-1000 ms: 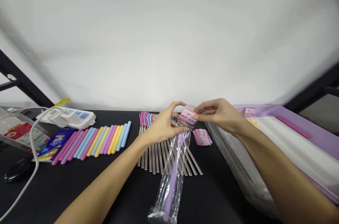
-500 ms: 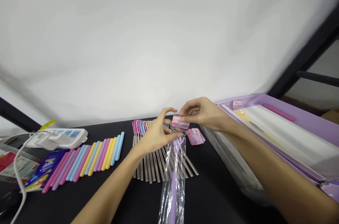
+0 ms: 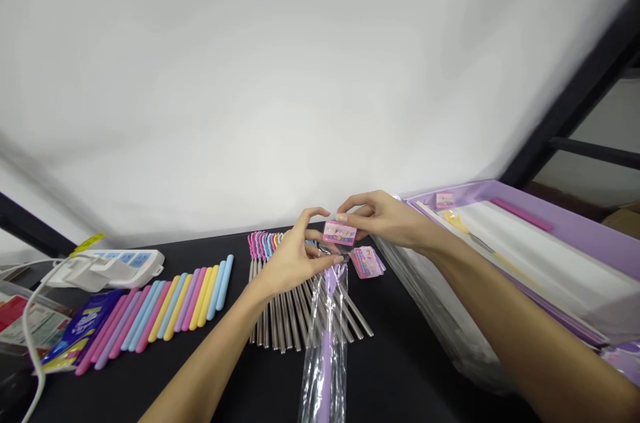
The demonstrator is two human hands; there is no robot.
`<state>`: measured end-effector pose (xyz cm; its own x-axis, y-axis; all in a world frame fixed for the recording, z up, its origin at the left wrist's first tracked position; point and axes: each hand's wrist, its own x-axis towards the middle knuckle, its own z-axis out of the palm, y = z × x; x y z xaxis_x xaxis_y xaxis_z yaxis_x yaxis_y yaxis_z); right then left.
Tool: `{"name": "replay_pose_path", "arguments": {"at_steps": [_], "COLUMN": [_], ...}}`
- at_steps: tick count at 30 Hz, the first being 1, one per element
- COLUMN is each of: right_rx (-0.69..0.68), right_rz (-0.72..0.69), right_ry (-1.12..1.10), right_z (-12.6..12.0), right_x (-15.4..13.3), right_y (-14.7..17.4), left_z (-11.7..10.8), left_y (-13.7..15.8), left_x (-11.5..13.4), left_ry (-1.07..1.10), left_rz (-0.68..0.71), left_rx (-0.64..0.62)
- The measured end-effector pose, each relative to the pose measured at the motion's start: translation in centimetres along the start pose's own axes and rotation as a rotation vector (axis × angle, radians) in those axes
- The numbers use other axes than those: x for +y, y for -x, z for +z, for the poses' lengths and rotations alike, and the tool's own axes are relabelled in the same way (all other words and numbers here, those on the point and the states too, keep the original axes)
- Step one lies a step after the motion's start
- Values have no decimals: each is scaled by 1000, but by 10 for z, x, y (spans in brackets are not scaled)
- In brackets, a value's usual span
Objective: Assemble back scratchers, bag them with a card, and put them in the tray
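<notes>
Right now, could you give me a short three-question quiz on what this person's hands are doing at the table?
1. True or false: both hands pinch the small pink card at the mouth of the clear bag.
2. Which colour is the stick inside that bag: A yellow, B purple, C blue?
3. Fill in: the spare pink cards lie nearer the ___ hand.

Key: 1 false; the right hand holds the card, the left hand holds the bag's mouth. 2 B. 3 right.
</notes>
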<state>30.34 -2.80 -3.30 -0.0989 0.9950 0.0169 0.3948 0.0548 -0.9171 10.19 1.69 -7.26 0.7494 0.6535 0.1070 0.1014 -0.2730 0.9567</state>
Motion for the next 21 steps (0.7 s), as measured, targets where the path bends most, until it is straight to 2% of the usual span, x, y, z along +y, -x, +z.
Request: {"name": "replay_pose_path", "arguments": {"at_steps": [4,14,21], "right_rx": [19,5,15], "right_rz": [-35,-28,-40], "right_ry": [105,10,10], "right_z": [-3,-1,0], "right_x": [4,-2,7], "right_y": [0,1,-4], "left_z": [0,-2,0], "left_y": [0,0,0], "left_x": [0,-1,0], "left_ry": [16,11,-20], "left_rz": [4,2,-4], "left_rx": [-11,-8,8]}}
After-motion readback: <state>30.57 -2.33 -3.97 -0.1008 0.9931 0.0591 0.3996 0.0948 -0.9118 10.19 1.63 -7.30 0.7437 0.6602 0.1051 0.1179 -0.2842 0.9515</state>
